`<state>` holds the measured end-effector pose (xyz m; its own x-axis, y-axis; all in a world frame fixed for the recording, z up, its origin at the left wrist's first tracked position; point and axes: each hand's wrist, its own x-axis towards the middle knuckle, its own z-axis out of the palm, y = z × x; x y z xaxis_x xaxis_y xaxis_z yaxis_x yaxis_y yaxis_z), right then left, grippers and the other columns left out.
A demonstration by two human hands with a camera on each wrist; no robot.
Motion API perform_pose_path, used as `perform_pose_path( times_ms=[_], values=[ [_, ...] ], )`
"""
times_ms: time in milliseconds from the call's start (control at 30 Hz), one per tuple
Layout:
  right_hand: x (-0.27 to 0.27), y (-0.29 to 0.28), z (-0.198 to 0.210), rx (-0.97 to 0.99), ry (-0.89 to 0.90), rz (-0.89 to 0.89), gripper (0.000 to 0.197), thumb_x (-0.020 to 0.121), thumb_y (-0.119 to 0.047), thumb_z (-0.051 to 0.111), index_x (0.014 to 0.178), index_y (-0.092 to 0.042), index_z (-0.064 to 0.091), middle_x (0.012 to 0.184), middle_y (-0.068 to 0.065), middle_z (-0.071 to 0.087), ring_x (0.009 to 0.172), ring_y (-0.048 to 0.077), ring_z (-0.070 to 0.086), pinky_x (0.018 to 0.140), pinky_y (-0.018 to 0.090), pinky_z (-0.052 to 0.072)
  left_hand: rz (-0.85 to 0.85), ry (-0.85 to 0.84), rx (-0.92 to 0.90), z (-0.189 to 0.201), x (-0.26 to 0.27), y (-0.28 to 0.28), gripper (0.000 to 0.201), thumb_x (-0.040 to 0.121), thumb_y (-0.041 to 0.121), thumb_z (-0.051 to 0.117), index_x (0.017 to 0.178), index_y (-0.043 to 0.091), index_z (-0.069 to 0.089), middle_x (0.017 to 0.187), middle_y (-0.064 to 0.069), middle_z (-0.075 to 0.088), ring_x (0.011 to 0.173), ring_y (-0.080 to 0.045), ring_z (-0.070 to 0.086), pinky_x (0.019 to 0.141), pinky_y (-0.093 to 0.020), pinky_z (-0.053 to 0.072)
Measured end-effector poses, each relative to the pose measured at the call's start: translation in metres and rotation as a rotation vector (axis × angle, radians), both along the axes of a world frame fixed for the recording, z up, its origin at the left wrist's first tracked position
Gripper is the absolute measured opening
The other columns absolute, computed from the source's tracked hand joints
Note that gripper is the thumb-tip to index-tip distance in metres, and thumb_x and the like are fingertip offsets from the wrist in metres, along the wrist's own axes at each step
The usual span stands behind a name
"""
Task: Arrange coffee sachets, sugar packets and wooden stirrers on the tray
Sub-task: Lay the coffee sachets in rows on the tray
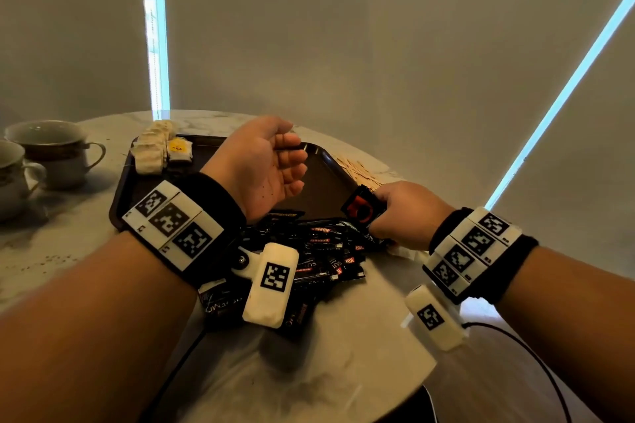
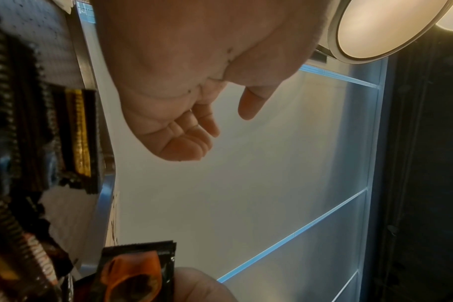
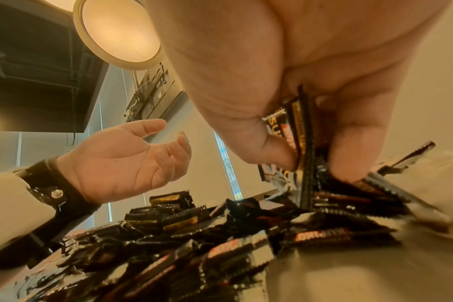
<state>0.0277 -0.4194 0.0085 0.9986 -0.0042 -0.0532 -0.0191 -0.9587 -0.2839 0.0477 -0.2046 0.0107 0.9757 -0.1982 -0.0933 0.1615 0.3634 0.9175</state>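
Note:
A dark brown tray (image 1: 328, 182) lies on the round marble table. Pale sugar packets (image 1: 153, 148) sit stacked in its far left corner. Wooden stirrers (image 1: 357, 168) lie on the table past the tray's right rim. A heap of black coffee sachets (image 1: 323, 251) (image 3: 194, 235) covers the table at the tray's near edge. My right hand (image 1: 398, 213) (image 3: 311, 153) pinches a few black coffee sachets (image 1: 360, 208) (image 3: 301, 130) (image 2: 140, 271) just above the heap's right side. My left hand (image 1: 271, 165) (image 2: 194, 126) (image 3: 142, 155) hovers over the tray, palm up, fingers loosely curled and holding nothing.
Two pale teacups (image 1: 58, 151) stand at the table's far left. A cable (image 1: 536, 354) trails off the table's near right edge. Grey wall panels with blue light strips rise close behind the table.

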Motion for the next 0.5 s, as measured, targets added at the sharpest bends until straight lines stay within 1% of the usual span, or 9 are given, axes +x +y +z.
perform_pose_path(
  times_ms=[67,133,200,267,300,367,433,500],
  values=[
    [0.0,0.001,0.003,0.006,-0.015,0.003,0.02,0.08,-0.01,0.069,0.099,-0.014,0.068,0.089,0.012,0.071,0.082,0.027,0.07,0.077,0.048,0.061,-0.017,0.008,0.013,0.0,-0.001,0.0,0.025,0.1,0.034,0.046,0.089,0.016,0.059,0.073,-0.003,0.061,0.068,-0.018,0.059,0.066,-0.034,0.048],
    [0.0,0.001,0.008,0.019,-0.022,0.007,0.018,0.08,-0.01,0.068,0.098,-0.014,0.069,0.089,0.012,0.071,0.081,0.026,0.071,0.076,0.047,0.061,-0.033,0.025,0.038,0.0,0.0,0.0,0.024,0.1,0.034,0.047,0.092,0.014,0.059,0.078,-0.006,0.062,0.073,-0.02,0.06,0.068,-0.035,0.05],
    [0.0,0.001,0.014,0.074,-0.033,0.002,0.019,0.081,-0.007,0.068,0.098,-0.015,0.069,0.087,0.01,0.073,0.076,0.024,0.073,0.073,0.045,0.063,-0.049,0.041,0.068,0.0,0.0,0.0,0.026,0.1,0.035,0.049,0.101,0.012,0.059,0.09,-0.009,0.061,0.084,-0.023,0.062,0.071,-0.036,0.053],
    [-0.001,0.002,0.02,0.139,-0.049,-0.005,0.02,0.081,-0.005,0.069,0.097,-0.017,0.07,0.084,0.008,0.074,0.07,0.02,0.074,0.07,0.042,0.063,-0.075,0.06,0.093,0.001,0.0,-0.001,0.031,0.099,0.035,0.051,0.111,0.009,0.059,0.108,-0.014,0.059,0.1,-0.028,0.061,0.077,-0.038,0.055],
    [0.0,0.003,0.023,0.166,-0.063,-0.003,0.021,0.081,-0.005,0.07,0.098,-0.017,0.071,0.084,0.007,0.074,0.07,0.02,0.074,0.071,0.042,0.063,-0.093,0.07,0.098,0.001,0.0,-0.001,0.033,0.099,0.035,0.052,0.117,0.008,0.058,0.115,-0.017,0.058,0.107,-0.031,0.06,0.08,-0.039,0.055],
    [0.001,0.004,0.029,0.243,-0.09,0.0,0.022,0.08,-0.004,0.07,0.098,-0.017,0.073,0.084,0.007,0.075,0.071,0.02,0.075,0.073,0.043,0.063,-0.129,0.089,0.093,0.001,-0.001,-0.003,0.04,0.099,0.034,0.054,0.127,0.006,0.054,0.127,-0.023,0.054,0.116,-0.036,0.058,0.084,-0.04,0.055],
    [0.002,0.006,0.034,0.334,-0.106,-0.001,0.024,0.08,-0.002,0.07,0.099,-0.016,0.073,0.085,0.008,0.076,0.071,0.021,0.075,0.073,0.044,0.063,-0.149,0.107,0.085,0.0,-0.001,-0.004,0.049,0.098,0.032,0.057,0.138,0.005,0.048,0.137,-0.026,0.049,0.125,-0.039,0.053,0.093,-0.042,0.053],
    [0.005,0.009,0.036,0.455,-0.096,-0.012,0.028,0.079,0.002,0.068,0.101,-0.014,0.073,0.088,0.011,0.076,0.072,0.024,0.076,0.072,0.044,0.063,-0.151,0.119,0.084,0.0,-0.001,-0.006,0.059,0.098,0.029,0.06,0.147,0.004,0.04,0.146,-0.028,0.041,0.135,-0.042,0.045,0.106,-0.045,0.047]
  ],
)
